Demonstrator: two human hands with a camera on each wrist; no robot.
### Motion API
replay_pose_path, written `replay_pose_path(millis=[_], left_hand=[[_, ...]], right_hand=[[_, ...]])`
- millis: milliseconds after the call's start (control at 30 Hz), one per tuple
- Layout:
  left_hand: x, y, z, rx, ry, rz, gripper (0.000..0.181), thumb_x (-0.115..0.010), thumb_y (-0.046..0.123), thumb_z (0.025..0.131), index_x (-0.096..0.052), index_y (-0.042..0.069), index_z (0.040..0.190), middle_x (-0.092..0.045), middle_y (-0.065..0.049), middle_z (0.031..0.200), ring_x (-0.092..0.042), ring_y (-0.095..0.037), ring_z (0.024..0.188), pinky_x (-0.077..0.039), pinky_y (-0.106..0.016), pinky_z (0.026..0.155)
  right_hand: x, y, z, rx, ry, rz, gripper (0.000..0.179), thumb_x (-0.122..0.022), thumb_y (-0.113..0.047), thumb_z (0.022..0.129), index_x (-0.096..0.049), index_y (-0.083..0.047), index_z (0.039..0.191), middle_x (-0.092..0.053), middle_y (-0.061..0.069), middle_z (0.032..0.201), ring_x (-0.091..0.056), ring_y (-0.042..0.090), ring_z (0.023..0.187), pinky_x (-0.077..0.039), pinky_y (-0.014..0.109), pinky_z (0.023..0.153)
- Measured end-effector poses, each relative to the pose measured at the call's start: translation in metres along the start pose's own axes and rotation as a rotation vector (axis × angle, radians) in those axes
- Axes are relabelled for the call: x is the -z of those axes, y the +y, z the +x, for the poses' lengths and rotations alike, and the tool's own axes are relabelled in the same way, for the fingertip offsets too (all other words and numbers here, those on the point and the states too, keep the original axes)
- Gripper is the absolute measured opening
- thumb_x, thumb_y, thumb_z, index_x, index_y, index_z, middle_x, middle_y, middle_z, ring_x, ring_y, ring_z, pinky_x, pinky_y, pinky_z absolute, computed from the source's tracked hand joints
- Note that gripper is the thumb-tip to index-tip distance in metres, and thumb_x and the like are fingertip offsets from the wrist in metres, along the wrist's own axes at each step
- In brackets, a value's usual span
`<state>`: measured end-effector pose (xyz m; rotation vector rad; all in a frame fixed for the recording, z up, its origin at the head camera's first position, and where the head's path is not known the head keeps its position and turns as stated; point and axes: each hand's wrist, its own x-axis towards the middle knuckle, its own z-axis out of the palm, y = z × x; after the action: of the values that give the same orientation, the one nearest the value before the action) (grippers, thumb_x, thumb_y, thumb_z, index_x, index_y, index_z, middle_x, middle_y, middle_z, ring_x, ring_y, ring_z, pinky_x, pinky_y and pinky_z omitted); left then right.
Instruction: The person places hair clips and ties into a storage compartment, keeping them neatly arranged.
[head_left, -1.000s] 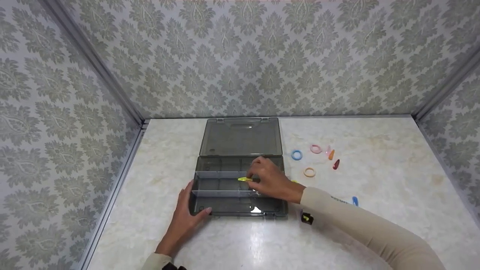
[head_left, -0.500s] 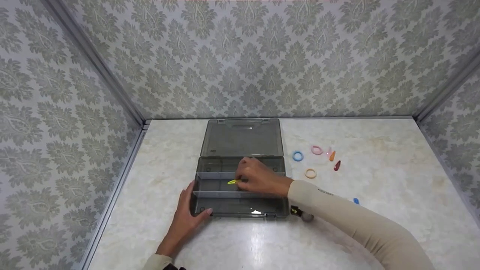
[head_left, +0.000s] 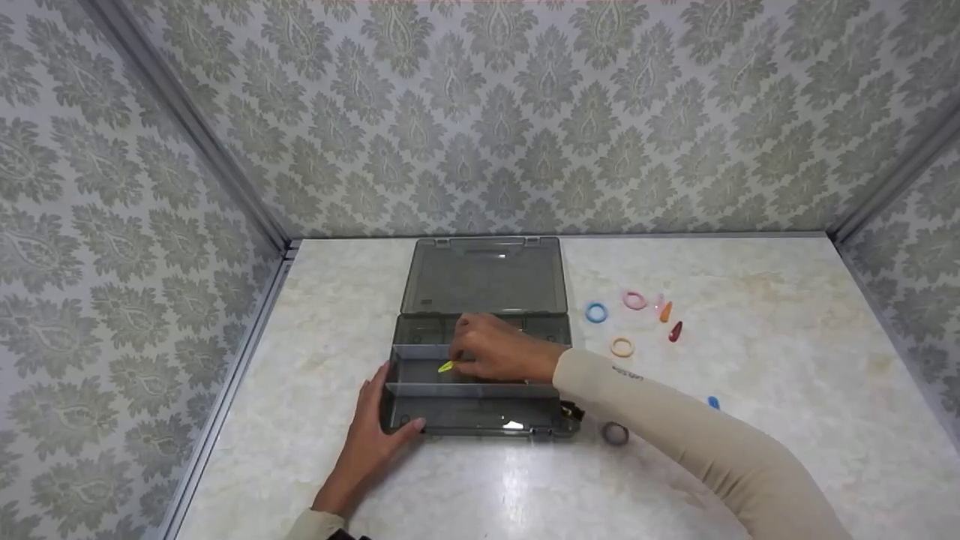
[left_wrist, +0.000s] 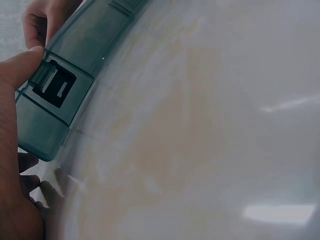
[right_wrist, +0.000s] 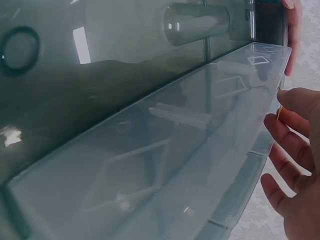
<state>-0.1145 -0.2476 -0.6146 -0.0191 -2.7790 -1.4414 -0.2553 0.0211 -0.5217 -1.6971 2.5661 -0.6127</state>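
A smoky, see-through compartment box (head_left: pixel 480 411) lies with its lid (head_left: pixel 486 276) folded back. My left hand (head_left: pixel 375 420) holds its left front corner, thumb on the front edge and fingers along the left wall. In the left wrist view the thumb rests by a latch (left_wrist: pixel 55 84). Over the middle row, my right hand (head_left: pixel 499 351) pinches a yellow snap hair clip (head_left: pixel 446 367) between thumb and fingertips. The clip shows as a thin yellow edge (right_wrist: pixel 279 111) in the right wrist view, beyond a clear divider (right_wrist: pixel 175 120).
Right of the box lie a blue hair tie (head_left: pixel 596 313), a pink hair tie (head_left: pixel 634 300) and a peach one (head_left: pixel 622 346). Orange (head_left: pixel 666 312), dark red (head_left: pixel 676 331) and blue hair clips (head_left: pixel 713 403) lie farther right. A dark ring (head_left: pixel 615 433) sits under the right forearm.
My right hand has moved left along the box's middle row with the yellow hair clip, toward its left end. The left hand keeps its place on the corner.
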Motion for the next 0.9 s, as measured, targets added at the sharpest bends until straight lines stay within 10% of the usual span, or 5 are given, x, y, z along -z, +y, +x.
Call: replay_pose_path(millis=[900], left_hand=[[0.001,-0.001,-0.002,-0.007,-0.005,-0.018,0.11,-0.086,0.049,0.096,-0.018,0.02,0.178,-0.017,-0.015,0.183,0.0,-0.048,0.169,-0.011,-0.072,0.132]], right_hand=[[-0.025,-0.021,0.042,-0.003,-0.115,-0.227,0.013,-0.079,-0.027,0.105,-0.088,-0.02,0.112,-0.082,-0.005,0.111,-0.064,0.02,0.119,-0.053,0.043,0.103]])
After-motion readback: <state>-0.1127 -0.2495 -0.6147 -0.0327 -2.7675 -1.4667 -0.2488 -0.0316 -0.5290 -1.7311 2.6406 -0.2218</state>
